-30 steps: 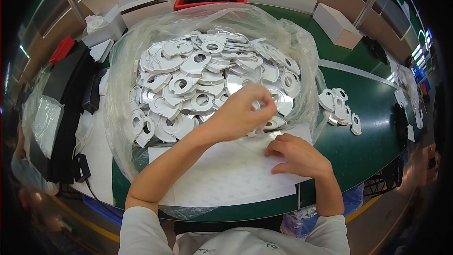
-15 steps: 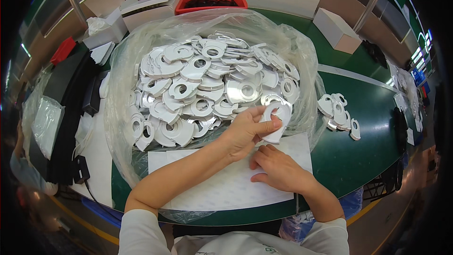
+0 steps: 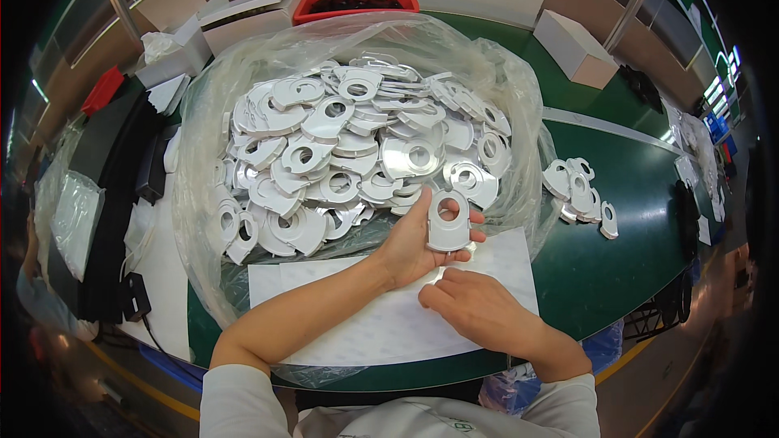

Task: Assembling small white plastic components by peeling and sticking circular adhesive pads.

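On the fingers of my left hand (image 3: 403,245) lies a white plastic cover (image 3: 449,236) with a large round hole and small tabs along its lower edge. The thumb stands beside its left side and fingertips show past its right side. Just below, my right hand (image 3: 480,308) is closed, thumb and fingers drawn together over a white sheet (image 3: 357,337). A small shiny patch shows by its fingertips; whether it is something held, I cannot make out. Beyond both hands, a heap of similar white covers (image 3: 304,156) fills an open clear plastic bag (image 3: 522,85).
Several more covers (image 3: 579,193) lie in a small group on the green table (image 3: 604,276) at the right. A red bin (image 3: 355,0) with dark parts stands at the back, near white boxes (image 3: 574,49). Black material (image 3: 109,219) and a corded adapter (image 3: 135,298) are at the left.
The cover has moved left and turned upright, and my left hand has gone from a thumb grip to supporting it on the fingers. My right hand's fingers have drawn together, slightly left and lower.
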`<state>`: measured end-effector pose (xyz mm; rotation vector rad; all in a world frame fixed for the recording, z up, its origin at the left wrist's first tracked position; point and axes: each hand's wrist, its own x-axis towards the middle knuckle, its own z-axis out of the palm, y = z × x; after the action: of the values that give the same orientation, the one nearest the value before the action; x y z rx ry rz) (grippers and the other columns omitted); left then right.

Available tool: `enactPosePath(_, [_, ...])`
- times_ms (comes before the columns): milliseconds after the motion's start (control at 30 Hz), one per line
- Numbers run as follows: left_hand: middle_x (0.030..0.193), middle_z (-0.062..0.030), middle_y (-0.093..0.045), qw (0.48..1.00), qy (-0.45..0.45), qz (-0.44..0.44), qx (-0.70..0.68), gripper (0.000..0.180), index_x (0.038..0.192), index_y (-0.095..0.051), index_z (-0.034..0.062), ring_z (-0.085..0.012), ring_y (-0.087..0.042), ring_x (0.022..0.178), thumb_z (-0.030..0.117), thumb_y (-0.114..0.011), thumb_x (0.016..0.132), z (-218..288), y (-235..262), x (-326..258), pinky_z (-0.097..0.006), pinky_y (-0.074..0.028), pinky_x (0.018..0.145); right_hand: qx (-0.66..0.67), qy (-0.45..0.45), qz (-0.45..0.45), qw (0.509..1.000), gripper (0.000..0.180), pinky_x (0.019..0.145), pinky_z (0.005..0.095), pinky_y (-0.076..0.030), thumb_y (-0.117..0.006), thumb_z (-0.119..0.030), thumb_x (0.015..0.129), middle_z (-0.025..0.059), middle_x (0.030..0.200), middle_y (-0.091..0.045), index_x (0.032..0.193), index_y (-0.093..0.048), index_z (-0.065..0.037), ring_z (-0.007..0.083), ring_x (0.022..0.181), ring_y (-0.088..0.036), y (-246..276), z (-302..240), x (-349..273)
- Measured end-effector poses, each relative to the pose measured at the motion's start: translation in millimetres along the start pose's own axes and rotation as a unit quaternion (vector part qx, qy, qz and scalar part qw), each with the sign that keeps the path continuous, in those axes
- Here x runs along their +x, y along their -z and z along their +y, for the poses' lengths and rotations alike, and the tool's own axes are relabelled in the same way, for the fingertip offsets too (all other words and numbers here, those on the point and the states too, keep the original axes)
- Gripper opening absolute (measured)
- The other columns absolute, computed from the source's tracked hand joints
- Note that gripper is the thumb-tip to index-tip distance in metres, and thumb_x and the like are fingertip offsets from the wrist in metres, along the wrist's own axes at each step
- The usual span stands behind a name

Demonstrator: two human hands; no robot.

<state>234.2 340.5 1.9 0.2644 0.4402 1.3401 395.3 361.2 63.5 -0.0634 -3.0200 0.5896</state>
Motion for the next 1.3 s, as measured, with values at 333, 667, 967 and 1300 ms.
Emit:
enactPosePath(333, [0.111, -0.0117, -0.057, 0.995, 0.002, 0.059, 0.08, 0.064, 0.119, -0.048, 0.0107, -0.0234, -0.057, 0.094, 0.061, -0.017, 0.094, -4, -15, -7, -0.036, -0.046, 0.069, 0.306, 0.02, 0.325, 0.895, 0.016, 0.07, 0.0255, -0.047, -0.064, 0.003, 0.08, 0.0082, 0.082, -0.063, 0.089, -0.052, -0.002, 0.0147, 0.071, -0.062, 20, 39, 1])
enactPosePath(667, [0.1, -0.0071, -0.057, 0.996, -0.006, 0.036, 0.081, 0.061, 0.109, -0.049, 0.0096, -0.023, -0.057, 0.089, 0.06, -0.018, 0.095, -5, -13, -8, -0.035, -0.045, 0.064, 0.5, -0.188, 0.3, 0.79, 0.015, 0.059, 0.0222, -0.046, -0.064, -0.001, 0.083, 0.0058, 0.081, -0.059, 0.088, -0.051, -0.001, 0.0095, 0.062, -0.057, 6, 65, 11])
enactPosePath(967, [0.1, -0.0062, -0.056, 0.996, -0.003, 0.034, 0.08, 0.062, 0.109, -0.049, 0.0083, -0.0223, -0.058, 0.089, 0.059, -0.017, 0.096, -5, -11, -6, -0.035, -0.044, 0.063, 0.517, -0.193, 0.286, 0.783, 0.016, 0.058, 0.0216, -0.046, -0.066, -0.001, 0.083, 0.0065, 0.081, -0.06, 0.087, -0.05, -0.001, 0.0097, 0.062, -0.057, 8, 65, 11])
enactPosePath(1300, [0.101, -0.0059, -0.056, 0.995, -0.002, 0.046, 0.085, 0.061, 0.108, -0.049, 0.0086, -0.0222, -0.058, 0.089, 0.059, -0.017, 0.096, -5, -12, -6, -0.035, -0.045, 0.063, 0.518, -0.195, 0.286, 0.782, 0.016, 0.057, 0.0212, -0.046, -0.066, -0.001, 0.083, 0.0062, 0.081, -0.061, 0.087, -0.05, -0.002, 0.0091, 0.061, -0.057, 7, 65, 11])
